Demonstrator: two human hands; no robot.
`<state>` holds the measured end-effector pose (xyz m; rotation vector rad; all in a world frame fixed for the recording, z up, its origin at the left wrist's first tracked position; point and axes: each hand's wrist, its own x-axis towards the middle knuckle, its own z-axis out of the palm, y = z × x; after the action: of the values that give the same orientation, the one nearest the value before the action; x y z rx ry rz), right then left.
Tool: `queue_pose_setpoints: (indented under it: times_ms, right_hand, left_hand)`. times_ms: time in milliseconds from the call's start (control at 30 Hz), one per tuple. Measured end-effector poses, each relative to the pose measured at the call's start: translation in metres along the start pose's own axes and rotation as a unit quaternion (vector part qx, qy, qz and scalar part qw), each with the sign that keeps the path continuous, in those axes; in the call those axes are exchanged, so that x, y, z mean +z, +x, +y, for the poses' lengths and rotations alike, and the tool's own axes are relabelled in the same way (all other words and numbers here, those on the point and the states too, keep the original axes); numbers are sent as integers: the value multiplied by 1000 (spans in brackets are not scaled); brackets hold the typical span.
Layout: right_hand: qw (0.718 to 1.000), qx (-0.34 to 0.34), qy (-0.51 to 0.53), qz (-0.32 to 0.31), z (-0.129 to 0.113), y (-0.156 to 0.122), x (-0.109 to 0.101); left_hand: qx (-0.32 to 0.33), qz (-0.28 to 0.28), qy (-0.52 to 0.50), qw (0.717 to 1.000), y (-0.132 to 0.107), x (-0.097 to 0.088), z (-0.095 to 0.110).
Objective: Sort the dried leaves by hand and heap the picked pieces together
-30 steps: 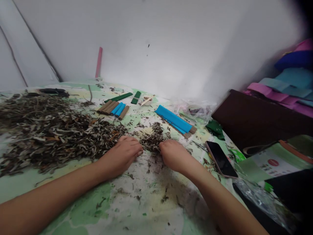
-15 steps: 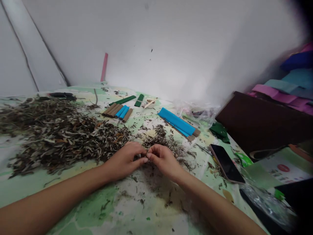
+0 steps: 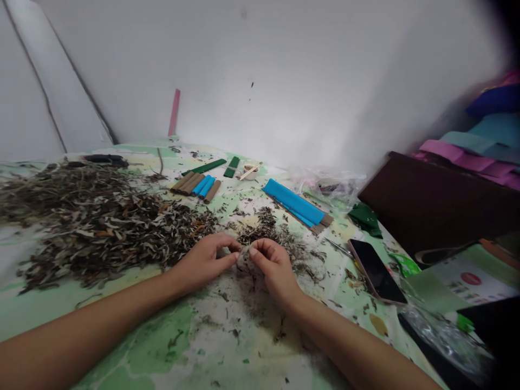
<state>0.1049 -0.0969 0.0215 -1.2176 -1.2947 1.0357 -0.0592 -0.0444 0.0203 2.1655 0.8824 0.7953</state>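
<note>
My left hand (image 3: 205, 260) and my right hand (image 3: 273, 266) meet at the middle of the table, fingertips pinched together on a small bit of dried leaf (image 3: 245, 252). Just beyond them lies a small heap of dried leaves (image 3: 268, 233). A much larger pile of dried leaves (image 3: 89, 216) spreads over the table's left half, right beside my left hand. Crumbs and dust of leaf litter the green and white tablecloth (image 3: 195, 346) under my wrists.
Brown and blue paper rolls (image 3: 197, 185) lie behind the piles, with green strips (image 3: 215, 165) and a small cup (image 3: 251, 171). Blue sheets (image 3: 294, 202) lie to the right, then a phone (image 3: 376, 271), plastic bags, a dark board (image 3: 430, 206) and stacked coloured sheets.
A second ago my hands lay apart at the small heap with knuckles up. They came together and pinched a bit of leaf, and now hold it between the fingertips.
</note>
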Motion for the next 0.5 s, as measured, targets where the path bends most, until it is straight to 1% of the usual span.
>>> queue_pose_setpoints:
  times_ms: [133, 267, 367, 500]
  right_hand:
    - [999, -21, -50, -1, 6, -1, 1]
    - [996, -36, -82, 0, 9, -1, 2]
    - [995, -40, -86, 0, 10, -1, 1]
    - [997, -31, -69, -8, 10, -1, 1]
  left_hand:
    - [-1, -15, -44, 999, 0, -1, 2]
    - [-15, -12, -46, 999, 0, 0, 4]
    - [-17, -9, -38, 999, 0, 1, 3]
    - [-10, -20, -36, 999, 0, 1, 1]
